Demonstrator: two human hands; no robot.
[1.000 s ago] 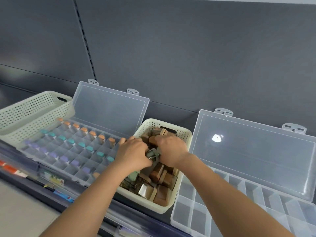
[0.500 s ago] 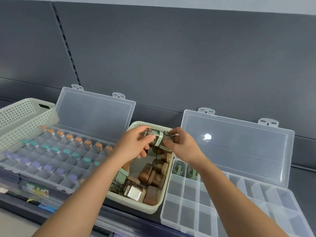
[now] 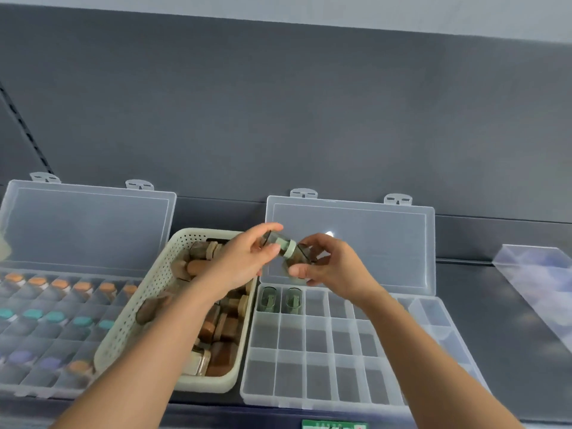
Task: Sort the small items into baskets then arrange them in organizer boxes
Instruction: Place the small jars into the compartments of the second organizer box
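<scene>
The left hand (image 3: 244, 261) is pinching a green-capped bottle (image 3: 280, 243) — the right hand (image 3: 334, 264) is pinching a second bottle (image 3: 301, 258) beside it, basket (image 3: 139, 320) sitting under the left, organizer box (image 3: 309, 366) under the right.

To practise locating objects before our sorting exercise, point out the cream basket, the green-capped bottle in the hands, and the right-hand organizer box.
cream basket (image 3: 201, 386): head view, front rim.
green-capped bottle (image 3: 287, 246): head view, its green cap.
right organizer box (image 3: 318, 385): head view, bare front compartment.
</scene>
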